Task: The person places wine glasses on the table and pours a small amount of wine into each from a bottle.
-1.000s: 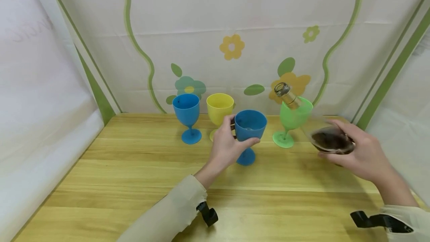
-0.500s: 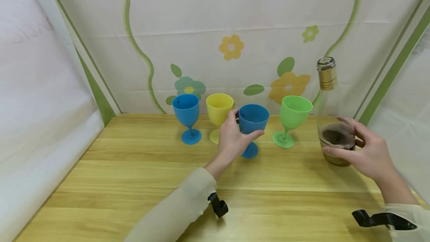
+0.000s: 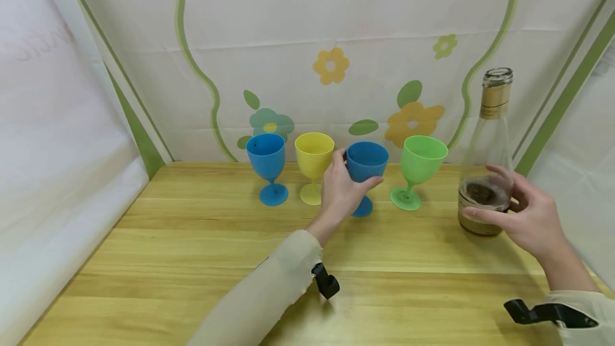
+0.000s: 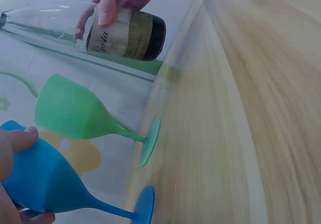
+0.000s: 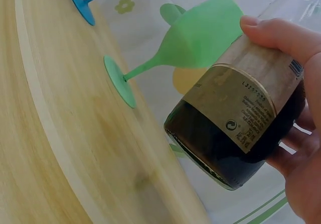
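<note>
Blue goblet (image 3: 366, 162) clasped by left hand (image 3: 340, 192) | bottle (image 3: 485, 175) gripped by right hand (image 3: 530, 218), near table's right edge

The head camera looks forward and down over the table (image 3: 192, 239) toward the flowered backdrop. Each wrist camera sits low and close, tilted sideways along the wood. All three views share the green goblet (image 3: 417, 167) and the bottle (image 3: 484, 175).
</note>
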Demonstrator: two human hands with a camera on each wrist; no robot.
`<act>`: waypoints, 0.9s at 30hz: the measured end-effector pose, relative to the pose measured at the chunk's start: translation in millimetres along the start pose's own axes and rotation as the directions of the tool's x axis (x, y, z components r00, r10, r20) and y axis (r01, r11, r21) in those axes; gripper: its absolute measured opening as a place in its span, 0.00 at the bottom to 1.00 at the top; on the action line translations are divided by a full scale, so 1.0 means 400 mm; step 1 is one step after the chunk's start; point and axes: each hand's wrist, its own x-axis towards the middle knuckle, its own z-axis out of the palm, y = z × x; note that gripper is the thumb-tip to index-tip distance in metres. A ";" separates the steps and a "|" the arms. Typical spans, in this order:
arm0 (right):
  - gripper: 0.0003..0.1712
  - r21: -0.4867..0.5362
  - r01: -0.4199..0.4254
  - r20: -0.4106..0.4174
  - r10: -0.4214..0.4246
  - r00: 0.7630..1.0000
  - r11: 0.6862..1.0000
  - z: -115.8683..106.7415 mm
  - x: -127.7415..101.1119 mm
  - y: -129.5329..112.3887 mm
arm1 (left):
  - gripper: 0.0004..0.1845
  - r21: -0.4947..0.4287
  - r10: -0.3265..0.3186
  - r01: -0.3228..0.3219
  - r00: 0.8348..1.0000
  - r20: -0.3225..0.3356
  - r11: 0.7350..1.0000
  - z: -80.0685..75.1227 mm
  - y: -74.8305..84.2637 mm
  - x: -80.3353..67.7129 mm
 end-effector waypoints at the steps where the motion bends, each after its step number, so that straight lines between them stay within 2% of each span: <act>1: 0.52 0.003 -0.003 -0.001 0.003 1.000 1.000 -0.001 0.000 -0.001 | 0.50 -0.002 -0.002 0.002 1.000 -0.002 1.000 0.003 0.001 0.003; 9: 0.52 -0.009 -0.027 -0.013 0.027 1.000 1.000 -0.005 -0.002 0.008 | 0.50 -0.001 -0.019 0.019 1.000 -0.019 1.000 0.027 0.003 0.022; 19: 0.51 0.019 -0.003 -0.019 0.003 1.000 1.000 0.000 0.004 0.008 | 0.50 -0.004 -0.047 0.047 0.997 -0.054 0.999 0.045 0.009 0.041; 27: 0.52 0.025 -0.016 -0.036 0.017 0.999 1.000 -0.005 0.004 0.012 | 0.50 -0.004 -0.033 0.033 0.998 -0.059 0.999 0.065 0.012 0.048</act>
